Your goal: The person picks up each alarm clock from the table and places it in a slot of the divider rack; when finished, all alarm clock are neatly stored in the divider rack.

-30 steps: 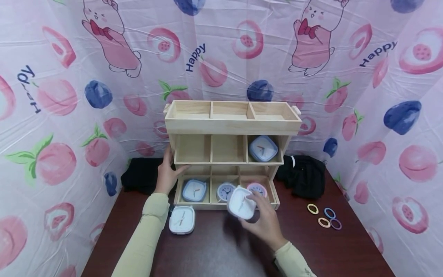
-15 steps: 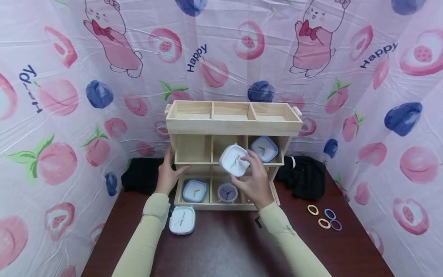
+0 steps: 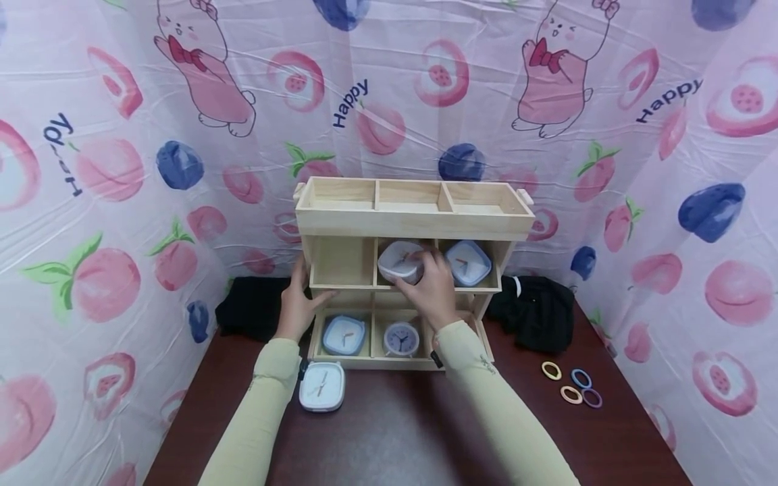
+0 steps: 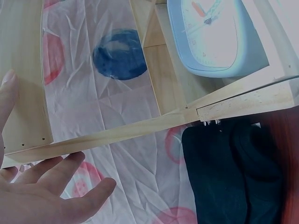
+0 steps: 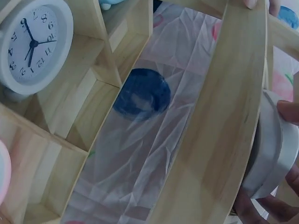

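A white square alarm clock (image 3: 396, 262), tilted, is at the middle compartment of the organizer's middle tier. My right hand (image 3: 435, 287) pinches it between thumb and fingers; the right wrist view shows its grey side (image 5: 267, 144) at the tray's edge. At the left side of the wooden tiered organizer (image 3: 413, 224), my left hand (image 3: 296, 310) rests with extended fingers against the frame. To the clock's right sits a blue square clock (image 3: 468, 263). The bottom tier holds another blue clock (image 3: 344, 335) and a round lavender clock (image 3: 401, 339). A second white clock (image 3: 322, 387) lies on the table.
Several coloured rings (image 3: 571, 395) lie on the dark table (image 3: 377, 432) at right. Black cloth bundles flank the organizer, one on the left (image 3: 252, 307) and one on the right (image 3: 531, 314). A pink-rimmed clock (image 5: 3, 170) shows partly in the right wrist view. A fruit-print curtain surrounds the table.
My right hand has carried the white clock up from in front of the bottom tier and into the middle tier's centre compartment. My left hand has stayed at the organizer's left side.
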Motion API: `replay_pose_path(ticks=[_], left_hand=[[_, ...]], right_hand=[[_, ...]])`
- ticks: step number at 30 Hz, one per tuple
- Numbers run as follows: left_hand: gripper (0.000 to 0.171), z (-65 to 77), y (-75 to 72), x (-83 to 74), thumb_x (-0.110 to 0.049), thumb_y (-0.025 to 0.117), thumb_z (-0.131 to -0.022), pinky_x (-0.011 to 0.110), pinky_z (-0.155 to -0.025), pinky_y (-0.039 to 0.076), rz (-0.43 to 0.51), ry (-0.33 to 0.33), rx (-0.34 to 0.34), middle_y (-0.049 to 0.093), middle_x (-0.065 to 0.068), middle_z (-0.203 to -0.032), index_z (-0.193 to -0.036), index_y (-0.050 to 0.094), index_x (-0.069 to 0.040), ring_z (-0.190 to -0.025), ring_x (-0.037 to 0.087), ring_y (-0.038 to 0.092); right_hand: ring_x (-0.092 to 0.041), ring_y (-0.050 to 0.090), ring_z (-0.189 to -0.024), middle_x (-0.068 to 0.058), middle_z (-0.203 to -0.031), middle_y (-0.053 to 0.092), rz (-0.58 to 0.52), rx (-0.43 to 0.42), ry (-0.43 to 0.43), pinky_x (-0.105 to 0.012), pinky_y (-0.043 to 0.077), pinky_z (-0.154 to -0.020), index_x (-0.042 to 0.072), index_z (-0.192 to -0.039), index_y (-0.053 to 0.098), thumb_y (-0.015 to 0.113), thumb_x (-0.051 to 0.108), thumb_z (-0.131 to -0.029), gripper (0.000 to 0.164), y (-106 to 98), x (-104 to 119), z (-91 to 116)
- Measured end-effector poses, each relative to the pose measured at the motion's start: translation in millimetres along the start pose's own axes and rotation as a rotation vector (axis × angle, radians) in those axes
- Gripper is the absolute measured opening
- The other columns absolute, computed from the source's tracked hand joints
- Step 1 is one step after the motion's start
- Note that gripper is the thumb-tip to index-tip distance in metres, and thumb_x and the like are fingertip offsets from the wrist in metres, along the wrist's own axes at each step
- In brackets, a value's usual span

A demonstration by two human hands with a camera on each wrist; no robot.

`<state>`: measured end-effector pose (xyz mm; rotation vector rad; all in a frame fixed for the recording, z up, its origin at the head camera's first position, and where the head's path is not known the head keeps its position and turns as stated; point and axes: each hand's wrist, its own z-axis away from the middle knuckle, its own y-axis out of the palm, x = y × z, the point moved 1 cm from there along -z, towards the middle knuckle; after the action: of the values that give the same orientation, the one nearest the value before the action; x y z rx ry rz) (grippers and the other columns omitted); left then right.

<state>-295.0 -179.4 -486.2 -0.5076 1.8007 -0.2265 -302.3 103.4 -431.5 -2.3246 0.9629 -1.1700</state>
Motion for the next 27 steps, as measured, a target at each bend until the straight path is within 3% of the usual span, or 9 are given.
replay_pose_path(ticks=[7,12,19,27], left_hand=[[0.113,-0.2,-0.2,0.2,-0.022,0.088,-0.091,0.055,-0.130,0.035,-0.011,0.003,-0.003,0.039,0.024,-0.169,-0.174,0.011,-0.030,-0.155,0.041,0.045],[0.113,0.2,-0.4,-0.2,-0.022,0.088,-0.091,0.055,-0.130,0.036,-0.013,0.000,-0.001,0.040,0.025,-0.168,-0.174,0.011,-0.031,-0.154,0.042,0.045],[0.112,0.4,-0.4,0.2,-0.023,0.087,-0.092,0.056,-0.130,0.035,-0.013,-0.005,0.003,0.040,0.025,-0.168,-0.174,0.011,-0.031,-0.154,0.041,0.045],[0.112,-0.2,-0.5,0.1,-0.022,0.087,-0.092,0.055,-0.130,0.036,-0.011,0.011,-0.002,0.043,0.026,-0.166,-0.174,0.012,-0.029,-0.153,0.042,0.046]], right_hand=[[-0.046,0.059,-0.135,-0.018,-0.153,0.055,0.102,0.100,0.055,-0.057,0.053,-0.110,0.008,-0.113,0.070,0.095,0.022,-0.075,0.048,6,0,-5],[-0.044,0.058,-0.139,-0.019,-0.155,0.056,0.123,0.104,0.033,-0.056,0.053,-0.113,0.007,-0.116,0.073,0.093,0.023,-0.079,0.045,8,-1,-1],[-0.044,0.059,-0.137,-0.021,-0.149,0.061,0.123,0.031,-0.092,-0.056,0.053,-0.112,0.004,-0.117,0.074,0.087,0.021,-0.085,0.038,12,-6,13],[-0.046,0.059,-0.131,-0.024,-0.138,0.067,0.066,-0.104,-0.253,-0.062,0.052,-0.112,0.002,-0.108,0.076,0.087,0.011,-0.083,0.029,15,5,52]])
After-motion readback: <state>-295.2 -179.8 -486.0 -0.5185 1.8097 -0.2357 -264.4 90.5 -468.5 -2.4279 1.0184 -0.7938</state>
